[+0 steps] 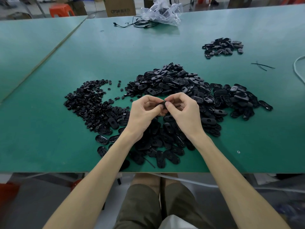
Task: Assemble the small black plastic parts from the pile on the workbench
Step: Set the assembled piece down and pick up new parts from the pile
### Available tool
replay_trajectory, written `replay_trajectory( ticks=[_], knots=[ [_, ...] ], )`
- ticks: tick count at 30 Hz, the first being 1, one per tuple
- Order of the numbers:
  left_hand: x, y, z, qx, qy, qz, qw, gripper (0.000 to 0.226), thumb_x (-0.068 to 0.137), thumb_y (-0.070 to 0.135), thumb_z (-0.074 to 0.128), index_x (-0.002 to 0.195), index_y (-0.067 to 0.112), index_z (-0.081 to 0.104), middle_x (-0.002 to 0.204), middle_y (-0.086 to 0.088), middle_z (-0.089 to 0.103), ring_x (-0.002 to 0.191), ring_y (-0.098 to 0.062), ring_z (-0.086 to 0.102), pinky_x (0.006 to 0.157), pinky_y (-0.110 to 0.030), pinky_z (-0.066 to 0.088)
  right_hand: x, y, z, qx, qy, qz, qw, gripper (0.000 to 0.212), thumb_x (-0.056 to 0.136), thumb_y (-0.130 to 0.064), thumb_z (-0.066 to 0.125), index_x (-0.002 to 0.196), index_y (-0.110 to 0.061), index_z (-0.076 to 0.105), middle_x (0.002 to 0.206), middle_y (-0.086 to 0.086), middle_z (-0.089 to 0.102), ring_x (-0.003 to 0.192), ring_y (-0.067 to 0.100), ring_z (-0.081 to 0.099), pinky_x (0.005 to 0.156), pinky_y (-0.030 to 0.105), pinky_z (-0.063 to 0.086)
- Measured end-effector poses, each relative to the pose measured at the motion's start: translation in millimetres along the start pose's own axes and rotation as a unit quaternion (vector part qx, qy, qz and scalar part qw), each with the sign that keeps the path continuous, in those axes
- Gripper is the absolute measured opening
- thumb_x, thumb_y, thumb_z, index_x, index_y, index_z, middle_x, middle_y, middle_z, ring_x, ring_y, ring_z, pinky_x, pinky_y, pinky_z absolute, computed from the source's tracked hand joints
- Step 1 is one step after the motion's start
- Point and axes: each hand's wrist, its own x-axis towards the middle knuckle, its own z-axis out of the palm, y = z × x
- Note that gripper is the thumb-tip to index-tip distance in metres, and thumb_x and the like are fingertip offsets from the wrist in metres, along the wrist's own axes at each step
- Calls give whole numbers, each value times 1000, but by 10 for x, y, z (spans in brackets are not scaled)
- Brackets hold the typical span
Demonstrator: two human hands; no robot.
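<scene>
Green matting covers the workbench (49,146), which fills most of the frame and gives a plain ground against which the dark pieces show up. Largest on it is the pile of oval shells (173,80). It spreads from the centre toward the right and down to the near edge, so it lies under and around both wrists, within easy reach.

Left of centre sits the heap of small round pieces (89,103), kept mostly apart from the ovals with only a few strays between. I judge that keeping the two kinds side by side lets each hand draw one sort.

In the upper right, well apart from both, a smaller heap (222,46) of ovals lies alone. These are probably finished ones set out of the way, though the picture is too coarse to confirm that. At the top centre a crumpled plastic bag (161,12) lies off the work area, with black cables (140,23) beside it.

Just below the centre, the left hand (145,113) and right hand (183,111) meet over the near part of the oval pile and seem lifted off it. Both have their fingers curled and pinch one black part (162,104) between thumb and fingertips. Held up like this, it can be turned and pressed from both sides. Whether a round piece is already seated in it is hidden by the fingers.
</scene>
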Motion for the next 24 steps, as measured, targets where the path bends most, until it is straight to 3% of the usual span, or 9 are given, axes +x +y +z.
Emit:
replay_trajectory(
  ticks=[5, 10, 13, 16, 18, 22, 24],
  knots=[
    [-2, 0, 12, 11, 5, 2, 1000, 12, 92, -3, 71, 104, -1, 70, 93, -15, 77, 83, -27, 77, 80, -33, 62, 3, 15, 0, -6, 3, -6, 1000, 7, 95, -4, 72, 98, -10, 73, 84, -4, 76, 73, 6, 74, 66, 15, 56],
    [-23, 34, 42, 59, 11, 34, 998, 12, 94, -2, 69, 105, 2, 69, 97, -12, 76, 90, -25, 76, 86, -41, 63, 25, 23, 1, -19, 11, -2, 1000, 9, 96, -8, 72, 101, -14, 74, 92, -5, 76, 84, 9, 73, 70, 21, 58],
    [-29, 74, 88, 166, 45, 105, 979, 13, 94, 4, 71, 103, 13, 70, 98, 5, 74, 94, -12, 71, 84, -31, 59, 24, 25, -3, -24, 18, -1, 1000, 14, 97, -9, 71, 109, -16, 73, 99, -6, 76, 92, 11, 72, 84, 32, 61],
    [-22, 142, 126, 224, 101, 175, 954, 15, 95, 8, 69, 107, 16, 68, 102, 8, 71, 96, -9, 66, 83, -19, 51, 37, 36, -3, -32, 12, 9, 999, 17, 98, -10, 69, 112, -16, 72, 100, -5, 76, 94, 12, 72, 88, 38, 62],
    [-1, 206, 141, 251, 102, 202, 941, 14, 96, 10, 68, 108, 18, 68, 103, 9, 69, 97, -8, 63, 87, -18, 48, 53, 56, -6, -45, 3, 18, 999, 15, 98, -11, 69, 111, -17, 73, 98, -6, 76, 92, 9, 72, 86, 36, 62],
    [99, 386, 200, 355, 55, 260, 896, 12, 97, 9, 67, 108, 14, 70, 105, 6, 67, 101, -13, 59, 98, -33, 46, 47, 56, -2, -41, -9, 22, 999, 9, 99, -11, 68, 104, -16, 73, 90, -5, 75, 80, 5, 67, 77, 25, 56],
    [166, 500, 308, 330, 17, 237, 914, 14, 95, 7, 68, 107, 13, 72, 103, 7, 69, 98, -10, 61, 91, -26, 47, 70, 47, -8, -53, -13, 18, 998, 7, 99, -9, 67, 96, -14, 70, 80, -8, 70, 69, 0, 59, 68, 17, 48]
  ],
)
